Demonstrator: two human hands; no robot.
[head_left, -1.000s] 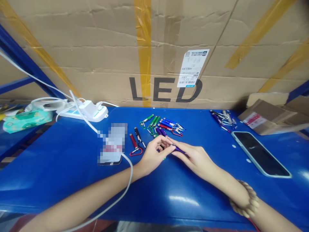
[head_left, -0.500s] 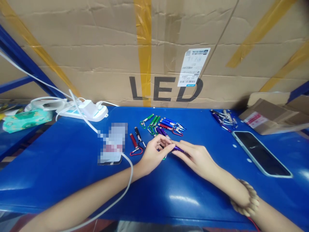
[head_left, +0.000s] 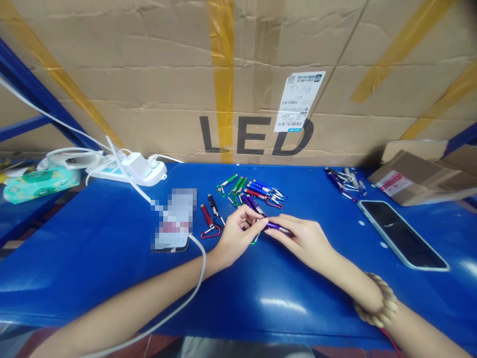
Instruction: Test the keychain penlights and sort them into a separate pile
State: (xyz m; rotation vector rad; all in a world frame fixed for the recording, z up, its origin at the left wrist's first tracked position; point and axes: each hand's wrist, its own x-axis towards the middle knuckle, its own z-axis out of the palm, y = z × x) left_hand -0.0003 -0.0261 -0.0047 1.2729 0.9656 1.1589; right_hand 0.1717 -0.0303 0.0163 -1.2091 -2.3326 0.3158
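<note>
A small purple pen-shaped flashlight (head_left: 276,227) is pinched between both hands above the blue table (head_left: 238,298). My left hand (head_left: 240,233) closes thumb and fingers on its left end. My right hand (head_left: 303,236) grips the other end, fingers pressed together. Just beyond my hands lie more keychain flashlights: purple ones (head_left: 253,204), a red one (head_left: 259,194), blue ones (head_left: 263,186) and green ones (head_left: 238,184), several with carabiner clips. Left of my left hand lie a red flashlight (head_left: 205,215) and a black one (head_left: 213,205). My fingers hide part of the held flashlight.
A pixelated phone (head_left: 177,219) with a white cable lies on the left, before a power strip (head_left: 128,169). A phone in a pale case (head_left: 402,236) and another flashlight cluster (head_left: 345,184) are at right, near a small carton (head_left: 413,176). A large cardboard box (head_left: 167,89) stands behind.
More of the purple flashlight shows between my hands, and my right hand sits slightly further right. Otherwise the view has barely shifted.
</note>
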